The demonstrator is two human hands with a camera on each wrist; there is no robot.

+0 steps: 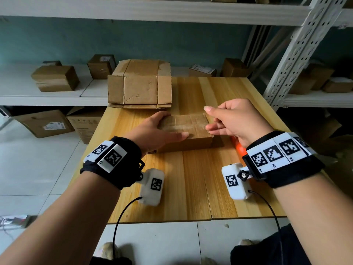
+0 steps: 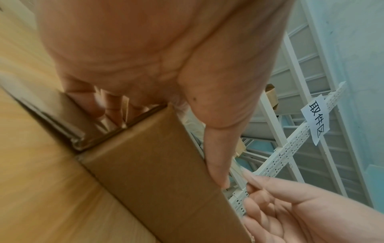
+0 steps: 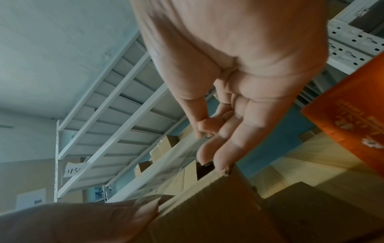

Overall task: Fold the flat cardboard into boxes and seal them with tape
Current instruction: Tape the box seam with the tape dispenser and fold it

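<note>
A small brown cardboard box lies on the wooden table. My left hand grips its left end, the thumb along the near top edge and the fingers curled over the end flaps. At the box's right end, just above the top corner, my right hand pinches a strip of clear tape between thumb and forefinger. The strip runs back over the box toward my left thumb. A stack of flat cardboard sits at the far left of the table.
An orange tape dispenser lies on the table under my right wrist. White metal shelves with sealed boxes stand behind and to the right. More cartons rest on the tiled floor at left.
</note>
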